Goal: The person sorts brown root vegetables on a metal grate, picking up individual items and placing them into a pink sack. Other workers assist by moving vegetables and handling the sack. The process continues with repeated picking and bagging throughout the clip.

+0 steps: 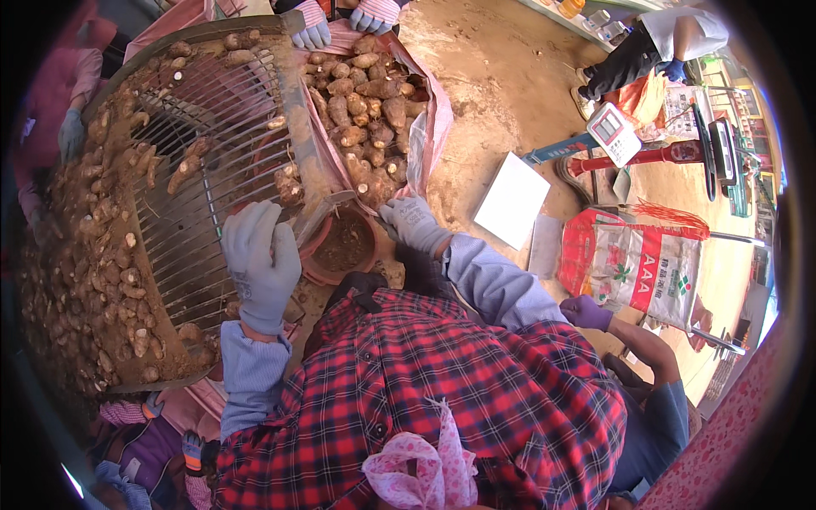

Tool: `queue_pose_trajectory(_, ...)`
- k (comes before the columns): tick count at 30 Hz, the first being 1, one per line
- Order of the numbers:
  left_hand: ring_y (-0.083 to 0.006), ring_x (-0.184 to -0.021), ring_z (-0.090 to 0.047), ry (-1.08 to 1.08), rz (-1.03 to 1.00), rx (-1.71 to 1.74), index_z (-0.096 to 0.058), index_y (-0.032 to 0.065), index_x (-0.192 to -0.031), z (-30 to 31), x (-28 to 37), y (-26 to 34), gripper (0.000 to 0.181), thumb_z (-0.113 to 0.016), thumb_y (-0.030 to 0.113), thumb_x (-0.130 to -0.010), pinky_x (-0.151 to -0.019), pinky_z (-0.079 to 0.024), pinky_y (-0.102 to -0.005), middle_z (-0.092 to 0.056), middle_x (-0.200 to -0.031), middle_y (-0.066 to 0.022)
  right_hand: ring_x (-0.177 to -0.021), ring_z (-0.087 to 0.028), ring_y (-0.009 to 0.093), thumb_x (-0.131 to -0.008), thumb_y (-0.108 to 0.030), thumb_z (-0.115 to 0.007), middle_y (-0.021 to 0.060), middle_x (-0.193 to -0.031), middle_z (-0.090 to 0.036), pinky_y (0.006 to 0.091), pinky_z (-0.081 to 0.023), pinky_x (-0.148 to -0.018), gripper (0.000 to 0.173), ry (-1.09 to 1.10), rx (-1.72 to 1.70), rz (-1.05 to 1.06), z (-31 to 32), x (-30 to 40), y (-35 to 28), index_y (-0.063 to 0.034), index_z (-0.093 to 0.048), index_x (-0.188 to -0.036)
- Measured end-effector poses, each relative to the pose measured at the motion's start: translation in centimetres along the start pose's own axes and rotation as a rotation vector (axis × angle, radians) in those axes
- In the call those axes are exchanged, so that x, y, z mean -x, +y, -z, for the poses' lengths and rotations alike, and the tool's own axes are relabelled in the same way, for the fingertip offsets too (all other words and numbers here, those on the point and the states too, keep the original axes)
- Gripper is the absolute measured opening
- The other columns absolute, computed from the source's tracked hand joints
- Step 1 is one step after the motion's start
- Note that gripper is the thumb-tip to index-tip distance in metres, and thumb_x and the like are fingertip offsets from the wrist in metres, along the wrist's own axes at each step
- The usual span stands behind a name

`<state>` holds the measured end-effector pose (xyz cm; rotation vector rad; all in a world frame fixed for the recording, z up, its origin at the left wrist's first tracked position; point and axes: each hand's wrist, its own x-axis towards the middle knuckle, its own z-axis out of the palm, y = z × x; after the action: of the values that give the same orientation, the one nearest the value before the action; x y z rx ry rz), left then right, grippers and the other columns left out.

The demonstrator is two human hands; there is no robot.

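Observation:
My left hand (258, 264), in a pale work glove, hovers by the near edge of a metal bar grate (210, 236); its thumb stands apart and nothing shows in it. Several soil-covered taro-like corms (185, 169) lie on the bars. My right hand (413, 223), gloved alike, is at the near rim of a pink woven sack (440, 118). Its fingers curl downward beside a dark narrow object, and whether they grip it or the rim is unclear. Corms (366, 95) fill the sack. Between my hands a reddish plastic bucket (341, 245) holds soil or debris.
Many corms (108, 287) are heaped on the table left of the grate. Co-workers' gloved hands (312, 35) hold the sack's far rim. Rightward are a platform scale (512, 201) with its display (613, 134), a printed sack (637, 261) and a person's purple-gloved hand (586, 312).

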<state>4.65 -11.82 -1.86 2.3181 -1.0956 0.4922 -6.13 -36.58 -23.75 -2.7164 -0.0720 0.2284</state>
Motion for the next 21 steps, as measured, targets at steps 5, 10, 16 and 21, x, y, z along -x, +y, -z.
queue_pose_trajectory(5,-0.0375,-0.103,-0.072,-0.049,-0.153,0.428,-0.072,-0.0024,-0.119,-0.4,-0.8,6.9,0.033,-0.066,-0.007,-0.086,-0.095,-0.057,-0.0454,-0.074,-0.117,-0.0197,-0.088,-0.071,0.041,-0.104,-0.042,-0.061,0.0164,-0.089,-0.071,0.0529,-0.055,-0.078,0.033,0.026,-0.189,-0.006,2.1,0.7,2.7,-0.0110,-0.071,-0.098)
queue_pose_trajectory(10,-0.0412,-0.126,-0.062,-0.289,-0.037,0.282,-0.067,-0.0009,-0.132,-10.5,1.7,8.7,0.050,-0.066,0.000,-0.081,-0.111,-0.048,-0.0533,-0.065,-0.137,-0.0206,-0.087,-0.070,0.041,-0.104,-0.041,-0.062,0.0166,-0.089,-0.070,0.0521,-0.056,-0.077,0.036,0.095,-0.250,0.144,6.2,0.3,4.2,-0.0080,-0.069,-0.093)
queue_pose_trajectory(16,-0.0407,-0.142,-0.050,-0.520,-0.018,0.123,-0.064,0.0003,-0.135,-18.9,-0.9,6.9,0.056,-0.067,0.007,-0.079,-0.125,-0.033,-0.0576,-0.059,-0.145,-0.0194,-0.086,-0.071,0.044,-0.106,-0.046,-0.059,0.0211,-0.088,-0.071,0.0537,-0.055,-0.079,0.045,-0.069,-0.305,0.102,8.4,1.0,7.2,-0.0058,-0.072,-0.090)
queue_pose_trajectory(21,-0.0387,-0.136,-0.054,-0.513,-0.135,0.023,-0.069,0.0029,-0.121,-20.9,-3.1,10.2,0.046,-0.071,0.012,-0.076,-0.126,-0.032,-0.0587,-0.062,-0.134,-0.0172,-0.089,-0.071,0.041,-0.105,-0.043,-0.061,0.0164,-0.094,-0.072,0.0517,-0.054,-0.078,0.039,-0.096,-0.335,0.197,8.6,3.6,10.0,-0.0069,-0.070,-0.092)
